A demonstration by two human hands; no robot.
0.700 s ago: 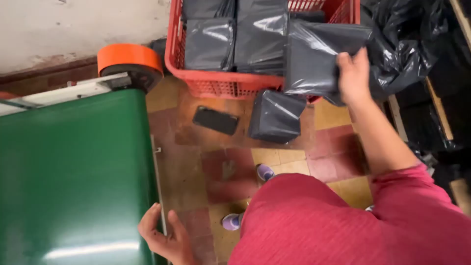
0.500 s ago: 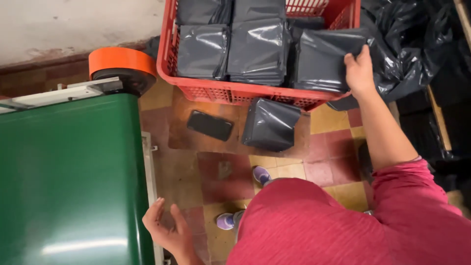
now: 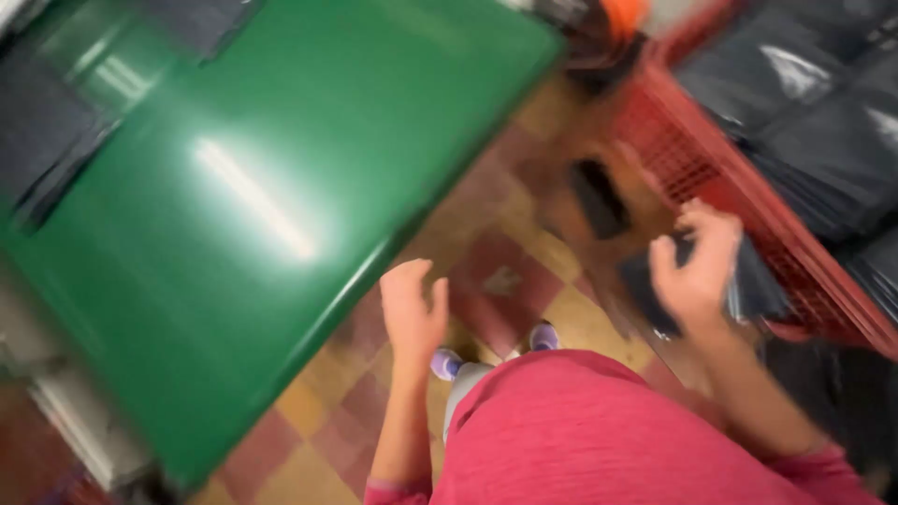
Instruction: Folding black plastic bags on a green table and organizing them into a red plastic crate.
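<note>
The picture is blurred by motion. My right hand (image 3: 697, 271) hangs with fingers apart just in front of a dark grey plastic bag (image 3: 758, 292) that leans on the floor against a red mesh crate (image 3: 697, 154). I cannot tell whether the hand touches that bag. Several more grey bags (image 3: 814, 112) fill the crate. My left hand (image 3: 412, 313) is empty, fingers loosely spread, beside the front edge of a green table (image 3: 234, 187).
A flat black object (image 3: 599, 198) lies on the tiled floor (image 3: 505, 281) near the crate. Dark bags (image 3: 47, 140) rest on the table's far left. An orange round part (image 3: 622, 14) shows at the top. My purple shoes (image 3: 447, 363) stand below.
My right hand has let go of the grey bag in the crate and pulled back and down. The view has swung and tilted, and my left hand has risen beside the table.
</note>
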